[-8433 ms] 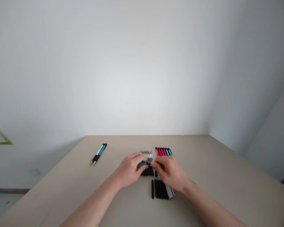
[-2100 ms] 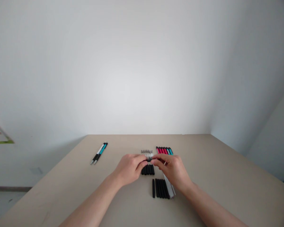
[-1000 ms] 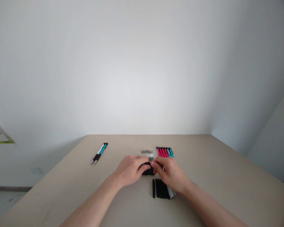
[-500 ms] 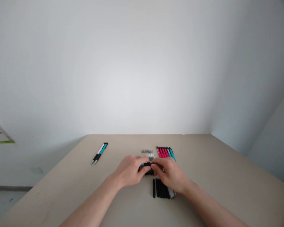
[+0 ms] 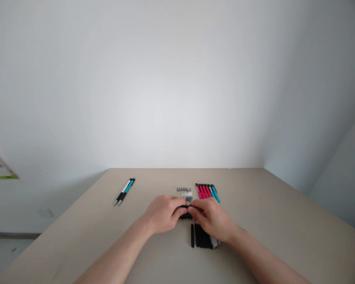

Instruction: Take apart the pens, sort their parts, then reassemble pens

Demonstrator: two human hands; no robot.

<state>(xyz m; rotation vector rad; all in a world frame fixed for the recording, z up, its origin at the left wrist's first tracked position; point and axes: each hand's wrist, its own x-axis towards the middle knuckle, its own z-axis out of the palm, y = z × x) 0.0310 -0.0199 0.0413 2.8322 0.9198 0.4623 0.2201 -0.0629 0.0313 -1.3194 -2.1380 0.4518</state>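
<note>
My left hand [image 5: 164, 213] is closed around one end of a pen [image 5: 182, 206], with fingers and thumb pinched together. Only a short dark stretch of the pen shows between the hands. From the other side, my right hand [image 5: 211, 217] pinches the opposite end, and its fingertips nearly meet the left ones. Just under the hands lies a row of small black parts [image 5: 185, 216], partly hidden by the fingers. Black tubes [image 5: 203, 237] lie side by side below the right hand, with one black tube [image 5: 192, 236] slightly apart on their left.
Two finished-looking pens [image 5: 124, 192] lie at the left of the table [image 5: 85, 225]. Behind the hands are springs [image 5: 183, 189], small white pieces [image 5: 187, 194] and grey tips [image 5: 189, 199]. Pink and blue barrels [image 5: 207, 191] lie at the right. White and metal refills [image 5: 215, 242] sit beside the tubes.
The fingers of my left hand have closed further over the pen, so its blue barrel is now mostly covered. My right fingertips have shifted slightly left. Things on the table stay put.
</note>
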